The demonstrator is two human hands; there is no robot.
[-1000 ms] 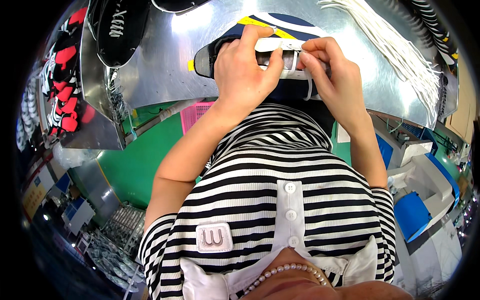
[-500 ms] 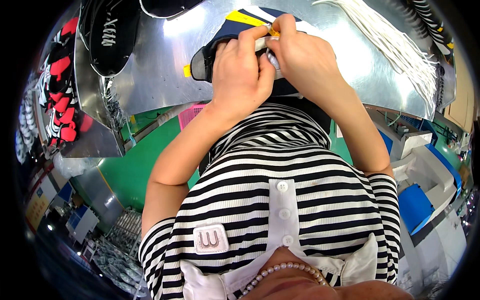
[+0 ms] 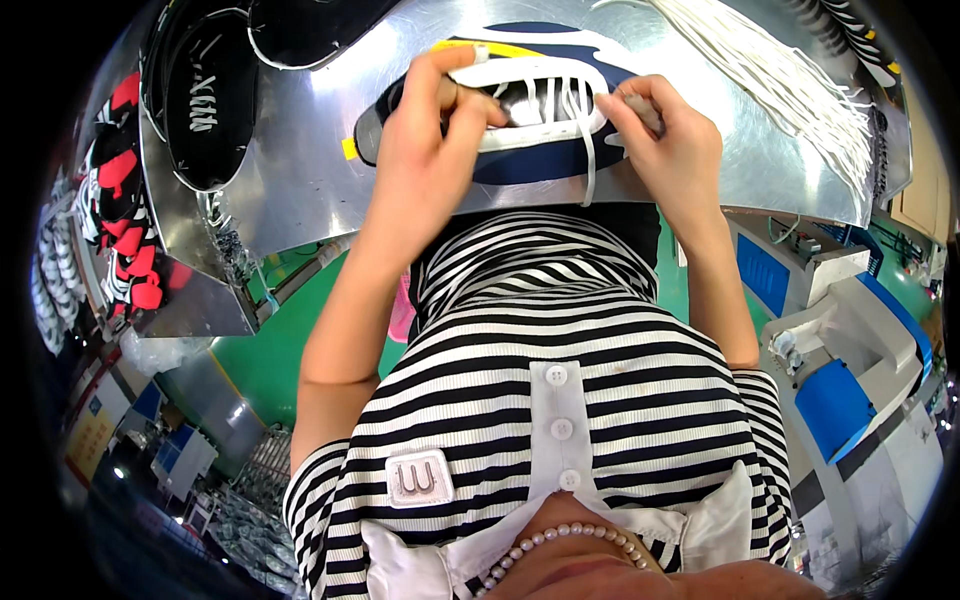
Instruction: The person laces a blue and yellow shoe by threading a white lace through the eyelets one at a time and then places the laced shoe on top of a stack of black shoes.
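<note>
A navy shoe upper [image 3: 540, 165] with white trim and a yellow strip lies lengthwise on the metal table. White lace [image 3: 548, 95] crosses its opening in several rows, and a loose end hangs over the near side. My left hand [image 3: 425, 130] grips the upper near its left end, index finger on the far white edge and thumb at the opening. At the right end of the opening is my right hand [image 3: 670, 135], fingers curled and thumb and fingertips pinched beside the lacing. What lies in that pinch is hidden.
Black laced shoe uppers [image 3: 205, 110] sit on the left of the metal table [image 3: 310, 120]. A bundle of white laces [image 3: 770, 95] lies at the right. Red, black and white pieces [image 3: 125, 210] hang at far left. A grey and blue machine [image 3: 840, 370] stands at the lower right.
My hands have moved apart, left hand leftward and right hand rightward and down. The upper now lies flatter with its laced opening showing, and a loose lace end hangs toward me.
</note>
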